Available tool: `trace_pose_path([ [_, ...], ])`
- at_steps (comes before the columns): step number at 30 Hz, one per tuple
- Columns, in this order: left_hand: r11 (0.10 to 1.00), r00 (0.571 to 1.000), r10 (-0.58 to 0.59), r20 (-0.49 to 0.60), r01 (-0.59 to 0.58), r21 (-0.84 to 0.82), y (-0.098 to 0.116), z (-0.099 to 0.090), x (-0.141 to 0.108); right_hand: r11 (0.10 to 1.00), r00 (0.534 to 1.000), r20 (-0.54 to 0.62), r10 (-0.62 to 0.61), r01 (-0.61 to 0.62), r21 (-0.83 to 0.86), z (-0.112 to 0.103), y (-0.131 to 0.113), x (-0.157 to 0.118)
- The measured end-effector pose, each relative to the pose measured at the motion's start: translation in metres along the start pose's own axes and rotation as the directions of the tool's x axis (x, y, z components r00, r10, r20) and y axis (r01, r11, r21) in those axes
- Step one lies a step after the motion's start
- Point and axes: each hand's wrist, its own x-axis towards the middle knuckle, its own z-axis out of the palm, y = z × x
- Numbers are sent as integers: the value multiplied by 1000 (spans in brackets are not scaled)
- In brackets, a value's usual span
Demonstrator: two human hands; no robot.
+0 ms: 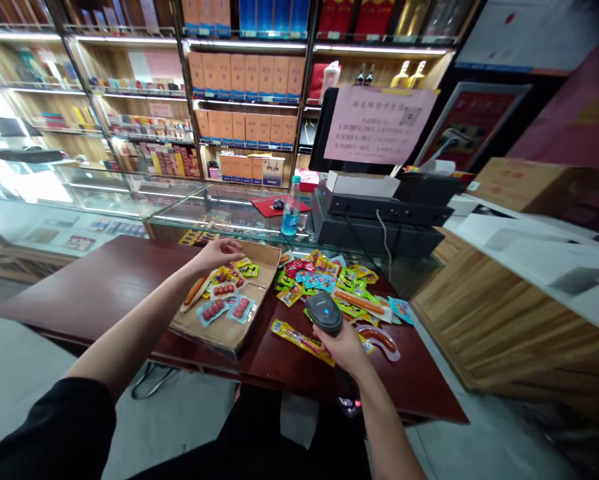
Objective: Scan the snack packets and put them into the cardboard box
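My right hand [347, 345] is wrapped round the handle of a dark grey barcode scanner [323, 311], which has a small blue light on top. A long yellow snack packet [299, 339] lies on the table beside that hand, and a curved packaged sausage [383, 341] rests to its right. Over the back of a shallow cardboard tray [262, 267] hovers my left hand [222, 253], fingers loosely bent and nothing visible in them. Inside the tray are several snack packs, among them red sausage-ball packs [240, 307] and a long sausage [195, 292].
A pile of small snack packets [319, 273] covers the dark red table [104, 280] behind the scanner. Beyond stand a blue drink bottle [290, 210] on the glass counter and a monitor with a pink notice [379, 127]. A wooden cabinet [509, 320] is at right.
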Motion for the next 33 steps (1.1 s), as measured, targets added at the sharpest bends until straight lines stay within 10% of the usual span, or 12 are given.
trace_pose_path([
  [16,960,825,179,536,-266,89,-16,220,23,984,978,-108,180,-181,8,-60,9,-36],
  [23,892,877,221,427,-359,275,-57,231,16,974,968,-120,221,-225,-12,-61,11,-38],
  [33,830,875,205,438,-393,396,-61,230,17,977,978,-78,194,-200,-72,-46,13,-35],
])
